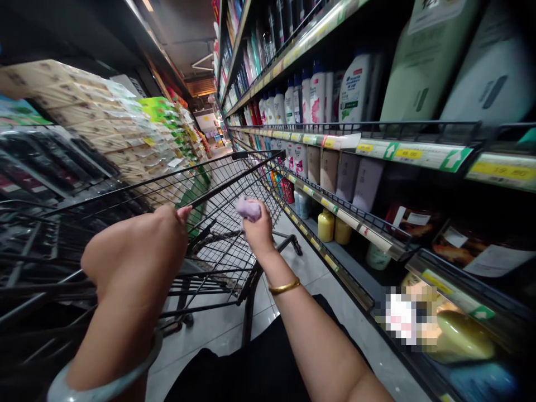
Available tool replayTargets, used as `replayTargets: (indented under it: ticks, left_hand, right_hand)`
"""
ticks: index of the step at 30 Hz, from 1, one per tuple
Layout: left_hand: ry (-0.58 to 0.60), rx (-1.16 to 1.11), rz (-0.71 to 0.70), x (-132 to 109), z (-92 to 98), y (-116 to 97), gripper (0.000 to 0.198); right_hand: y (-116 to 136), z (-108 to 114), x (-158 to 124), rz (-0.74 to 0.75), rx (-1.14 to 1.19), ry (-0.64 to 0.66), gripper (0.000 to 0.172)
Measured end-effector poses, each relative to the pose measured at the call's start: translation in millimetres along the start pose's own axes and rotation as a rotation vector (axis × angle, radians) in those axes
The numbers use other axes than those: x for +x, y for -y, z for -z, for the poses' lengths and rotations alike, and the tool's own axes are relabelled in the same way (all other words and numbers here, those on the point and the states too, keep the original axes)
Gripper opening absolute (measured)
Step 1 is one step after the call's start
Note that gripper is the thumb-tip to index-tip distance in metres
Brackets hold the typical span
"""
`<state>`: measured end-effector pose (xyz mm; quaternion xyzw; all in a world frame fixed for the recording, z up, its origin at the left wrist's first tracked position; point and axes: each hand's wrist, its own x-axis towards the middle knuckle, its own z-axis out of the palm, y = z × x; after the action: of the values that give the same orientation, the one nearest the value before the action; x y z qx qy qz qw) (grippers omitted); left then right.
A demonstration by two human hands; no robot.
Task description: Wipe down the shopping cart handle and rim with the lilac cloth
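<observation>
While I stand in the aisle behind the cart (218,167), my right hand (258,230) is closed around a small lilac wad (248,208). The fingers are wrapped round its lower part and the top pokes out above them. The wad is in the air just over the cart's right edge, near its close right corner, and I cannot tell whether it touches the wire. I also cannot tell what the wad is made of. A gold bangle (285,287) sits on that wrist.

My left hand (142,248) is curled shut with its back toward me and the thumb tip pointing at the basket. It is at the cart's near edge, left of the wad and apart from it. Whatever it grips is hidden under the fist. A pale bangle (104,385) circles that wrist.

The basket's wire sides run away from me down the aisle over the light floor (226,329).

Along the right, shelves hold white bottles (354,89) above a strip of yellow price tags (410,153), and two yellow jars (325,225) stand on a lower shelf. On the left are stacked tissue packs (104,117).
</observation>
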<state>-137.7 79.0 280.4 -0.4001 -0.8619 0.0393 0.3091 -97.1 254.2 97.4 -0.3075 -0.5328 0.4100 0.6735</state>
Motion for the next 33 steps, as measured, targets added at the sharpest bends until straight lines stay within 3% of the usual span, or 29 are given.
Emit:
replayTargets:
  ticks: [2,3,7,9,12,14,16,17,21,22,24,27,29,33]
  left_hand:
    - [-0.018,-0.001,0.005,0,2.2,-2,0.08]
    - [-0.02,-0.001,0.009,0,2.7,-3,0.08]
    - [-0.003,-0.007,0.016,1,1.1,-3,0.076]
    - [-0.006,-0.014,0.0,1,-1.5,-2,0.077]
    - [-0.038,-0.022,-0.033,0,-6.4,-1,0.08]
    - [-0.093,-0.013,-0.039,-1,-8.8,0,0.079]
    - [-0.124,-0.007,-0.055,-2,-9.4,-1,0.077]
    - [-0.116,-0.012,-0.064,-2,-9.0,-1,0.076]
    - [-0.07,-0.041,-0.04,0,-7.3,-5,0.075]
    - [-0.07,-0.04,-0.03,1,-7.5,-6,0.075]
    - [-0.071,-0.028,-0.017,2,-8.6,-7,0.075]
    - [-0.074,-0.022,-0.025,3,-10.3,-8,0.075]
    - [-0.083,-0.014,-0.024,2,-10.0,-8,0.075]
    - [-0.058,0.008,0.002,1,-6.4,-11,0.072]
  right_hand:
    - [5,-3,-2,0.13,0.004,0.071,0.051]
    - [2,-1,-2,0.112,-0.02,0.068,0.05]
    - [-22,12,-1,-0.234,-0.137,-0.102,0.042]
    - [-21,10,-6,-0.274,-0.145,-0.122,0.041]
    - [8,-7,-22,-0.137,-0.103,-0.039,0.045]
    - [28,-18,-33,0.146,-0.065,0.083,0.05]
    - [35,-20,-38,0.285,-0.073,0.15,0.051]
    - [33,-17,-38,0.25,-0.096,0.143,0.05]
    - [19,0,-29,-0.184,-0.171,-0.018,0.043]
    - [22,2,-29,-0.212,-0.158,-0.036,0.043]
    - [39,1,-31,-0.071,-0.084,0.012,0.046]
    - [64,-6,-40,0.32,0.041,0.212,0.049]
    - [62,-7,-43,0.4,0.024,0.267,0.044]
    - [28,1,-39,0.02,-0.151,0.014,0.042]
